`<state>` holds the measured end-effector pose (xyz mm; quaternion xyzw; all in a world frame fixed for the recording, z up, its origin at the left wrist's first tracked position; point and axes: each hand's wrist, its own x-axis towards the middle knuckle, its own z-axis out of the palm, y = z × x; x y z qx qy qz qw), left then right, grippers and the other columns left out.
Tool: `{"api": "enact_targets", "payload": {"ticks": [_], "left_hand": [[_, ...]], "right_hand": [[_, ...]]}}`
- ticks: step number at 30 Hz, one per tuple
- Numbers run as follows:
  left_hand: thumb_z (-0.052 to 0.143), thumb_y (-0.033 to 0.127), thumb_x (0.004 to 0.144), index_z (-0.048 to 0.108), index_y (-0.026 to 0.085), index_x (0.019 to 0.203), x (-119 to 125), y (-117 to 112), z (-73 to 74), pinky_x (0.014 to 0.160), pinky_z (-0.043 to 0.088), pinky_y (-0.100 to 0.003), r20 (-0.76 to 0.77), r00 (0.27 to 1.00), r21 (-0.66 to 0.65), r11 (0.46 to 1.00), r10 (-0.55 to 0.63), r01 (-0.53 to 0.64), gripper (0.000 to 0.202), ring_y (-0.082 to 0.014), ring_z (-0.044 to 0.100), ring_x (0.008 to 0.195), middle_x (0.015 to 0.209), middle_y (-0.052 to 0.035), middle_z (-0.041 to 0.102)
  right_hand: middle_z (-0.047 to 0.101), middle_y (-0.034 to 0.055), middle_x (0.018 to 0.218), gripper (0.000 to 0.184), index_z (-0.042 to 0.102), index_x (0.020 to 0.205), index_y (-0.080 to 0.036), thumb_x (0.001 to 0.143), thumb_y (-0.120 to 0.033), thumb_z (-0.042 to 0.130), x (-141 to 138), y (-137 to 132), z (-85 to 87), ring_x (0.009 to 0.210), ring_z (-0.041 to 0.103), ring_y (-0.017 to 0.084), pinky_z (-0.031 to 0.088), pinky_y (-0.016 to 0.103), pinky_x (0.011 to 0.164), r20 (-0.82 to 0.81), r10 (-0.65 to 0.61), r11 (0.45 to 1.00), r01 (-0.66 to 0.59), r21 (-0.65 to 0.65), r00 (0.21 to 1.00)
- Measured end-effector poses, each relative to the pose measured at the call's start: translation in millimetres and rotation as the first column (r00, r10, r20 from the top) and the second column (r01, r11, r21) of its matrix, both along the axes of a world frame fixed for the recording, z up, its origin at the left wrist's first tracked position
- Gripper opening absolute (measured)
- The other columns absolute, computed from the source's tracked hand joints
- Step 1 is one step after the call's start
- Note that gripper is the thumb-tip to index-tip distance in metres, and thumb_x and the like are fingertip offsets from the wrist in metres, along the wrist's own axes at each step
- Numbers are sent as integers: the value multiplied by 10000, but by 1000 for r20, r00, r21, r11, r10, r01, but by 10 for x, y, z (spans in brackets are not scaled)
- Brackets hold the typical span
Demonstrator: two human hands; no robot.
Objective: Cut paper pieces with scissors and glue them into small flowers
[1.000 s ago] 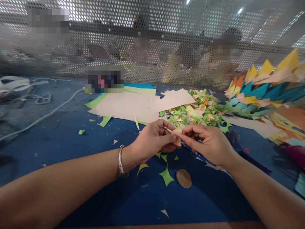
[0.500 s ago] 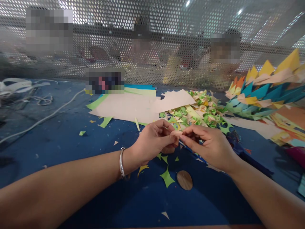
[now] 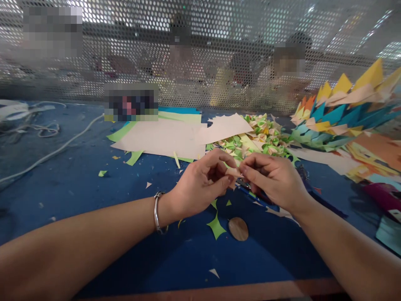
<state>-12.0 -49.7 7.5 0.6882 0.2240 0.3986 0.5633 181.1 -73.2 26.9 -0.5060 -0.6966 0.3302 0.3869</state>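
Observation:
My left hand (image 3: 200, 184) and my right hand (image 3: 274, 179) meet above the blue table (image 3: 94, 188), both pinching one small peach paper piece (image 3: 233, 172) between fingertips. A silver bangle (image 3: 157, 211) sits on my left wrist. Just behind my hands lies a heap of small folded green, peach and yellow paper pieces (image 3: 258, 140). Below my hands lie green paper scraps (image 3: 216, 225) and a brown oval disc (image 3: 238, 228).
Large peach sheets (image 3: 166, 138) lie over green and blue sheets at the back. Stacks of pointed coloured paper (image 3: 341, 113) fill the right side. White cords (image 3: 46, 133) lie at the left. A perforated metal screen (image 3: 200, 54) closes the far edge; people sit behind it.
My fingers have shifted on the small peach piece, working it between both hands. The view has tilted slightly down and right; the hands stay in the same spot.

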Motion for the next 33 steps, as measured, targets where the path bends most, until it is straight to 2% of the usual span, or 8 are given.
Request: {"api": "enact_targets", "payload": {"ticks": [3,7,11,18,21,24,29,33], "left_hand": [[586,152,848,577,198,918,-5,-8,-4,635,484,-244,-31,999,42,999,-17,18,85,-102,577,686,753,3,600],[573,151,827,578,177,804,17,73,-72,517,433,-218,-8,1000,-96,995,21,-22,35,-66,512,539,689,13,606],[639,138,776,603,147,815,13,199,-112,663,514,-234,-30,990,-164,977,137,-140,54,-89,621,664,722,-6,649],[680,167,753,560,167,763,-15,265,-105,659,516,-243,-17,982,-215,958,189,-188,120,-96,632,678,709,8,640],[677,177,763,564,166,777,-14,266,-116,662,525,-244,-19,981,-198,961,191,-191,115,-100,641,684,715,7,637],[671,179,773,570,163,789,-12,268,-125,663,533,-241,-23,982,-185,965,187,-188,104,-100,644,686,727,2,645],[665,159,780,594,163,788,-1,266,-122,656,544,-235,-21,985,-148,974,169,-170,71,-98,644,669,706,4,655],[663,132,782,602,164,785,8,261,-120,646,549,-226,-19,985,-155,972,174,-175,69,-91,647,646,680,10,659]], "right_hand": [[491,-52,466,262,590,721,-190,863,-408,629,-10,2,23,360,425,68,285,196,343,-4,6,1000,-7,-10,1000],[534,-33,530,239,609,753,-180,890,-375,598,41,19,11,397,478,72,344,196,378,62,-36,999,34,23,997],[566,-23,597,176,630,795,-183,883,-335,616,187,85,-6,460,521,81,430,213,464,116,-141,984,126,129,983],[613,24,694,114,662,866,-183,837,-293,673,507,81,167,586,581,117,453,222,485,74,-371,918,354,178,926],[664,77,751,117,673,898,-167,833,-263,658,778,-71,200,636,607,152,464,281,538,167,-503,863,485,139,848],[706,110,894,185,689,961,-195,810,-301,674,1169,-275,52,670,632,179,486,351,636,457,-495,849,522,76,739],[658,103,1091,451,627,1098,-247,703,-460,668,1638,-545,-390,951,662,286,547,458,832,551,-414,895,433,102,725],[635,101,1098,520,589,1138,-223,710,-517,616,1666,-595,-526,909,673,265,561,430,789,630,-475,863,466,195,615]]}}
